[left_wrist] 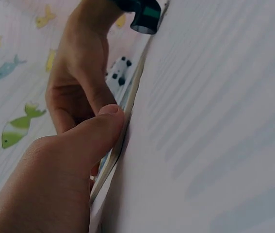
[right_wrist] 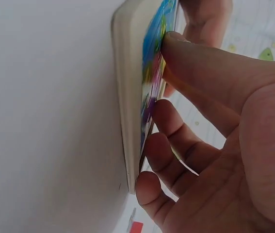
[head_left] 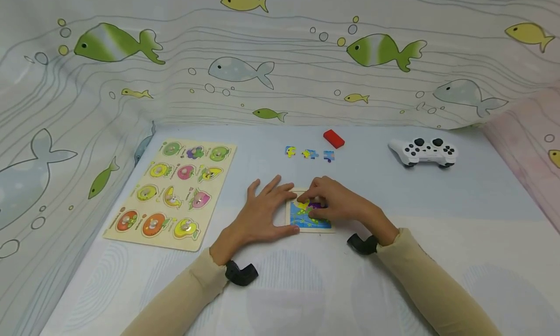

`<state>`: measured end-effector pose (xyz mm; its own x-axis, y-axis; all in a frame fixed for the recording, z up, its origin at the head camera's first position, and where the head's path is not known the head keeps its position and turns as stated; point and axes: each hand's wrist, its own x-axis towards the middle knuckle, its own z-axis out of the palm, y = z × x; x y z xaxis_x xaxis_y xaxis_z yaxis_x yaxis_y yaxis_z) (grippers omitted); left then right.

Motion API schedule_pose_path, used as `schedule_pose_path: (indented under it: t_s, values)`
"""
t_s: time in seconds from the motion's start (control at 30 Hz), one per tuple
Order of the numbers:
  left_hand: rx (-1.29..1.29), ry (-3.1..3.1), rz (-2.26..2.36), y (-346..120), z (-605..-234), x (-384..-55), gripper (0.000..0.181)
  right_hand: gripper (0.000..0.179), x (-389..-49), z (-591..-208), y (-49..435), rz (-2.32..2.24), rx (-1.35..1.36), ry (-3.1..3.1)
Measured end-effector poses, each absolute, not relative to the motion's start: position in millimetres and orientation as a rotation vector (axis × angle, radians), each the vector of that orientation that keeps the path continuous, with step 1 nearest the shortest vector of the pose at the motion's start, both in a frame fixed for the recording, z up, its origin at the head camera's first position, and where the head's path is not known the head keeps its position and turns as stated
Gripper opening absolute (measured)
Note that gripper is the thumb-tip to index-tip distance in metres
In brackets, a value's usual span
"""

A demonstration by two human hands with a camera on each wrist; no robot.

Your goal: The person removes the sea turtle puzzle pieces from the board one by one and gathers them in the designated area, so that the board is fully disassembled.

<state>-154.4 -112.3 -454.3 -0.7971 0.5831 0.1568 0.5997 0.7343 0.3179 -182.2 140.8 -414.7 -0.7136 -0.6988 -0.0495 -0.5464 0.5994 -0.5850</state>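
A small jigsaw puzzle (head_left: pixel 311 223) with a colourful picture on blue lies in a pale wooden tray (head_left: pixel 288 213) on the table. My left hand (head_left: pixel 262 213) spans the tray's left side, holding it between the thumb at the near edge and the fingers at the far corner. In the left wrist view the thumb (left_wrist: pixel 105 127) rests on the tray's edge. Over the picture, my right hand (head_left: pixel 340 200) touches the pieces with thumb and curled fingers. Its thumb (right_wrist: pixel 186 56) presses the blue part in the right wrist view. I cannot tell whether it pinches a piece.
Loose puzzle pieces (head_left: pixel 309 154) lie beyond the tray, near a red block (head_left: pixel 334 138). A white game controller (head_left: pixel 423 152) sits at the back right. On the left lies a wooden fruit peg board (head_left: pixel 168 195). Fish-print cloth (head_left: pixel 306 97) rises behind the table.
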Motion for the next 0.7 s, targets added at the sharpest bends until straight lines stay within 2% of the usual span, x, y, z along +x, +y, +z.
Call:
schedule_pose_path:
  t_s: [0.43,0.7]
  values:
    - [-0.993,-2.891,-0.572,-112.5,-452.9,-154.3,0.076,0.035,-177.2,-409.7,137.0,-0.818,-1.032,2.535]
    - [-0.99,-2.878,-0.615,-112.3,-454.1,-154.1,0.065,0.028,-179.2,-414.0,136.7,-0.891,-0.993,2.508]
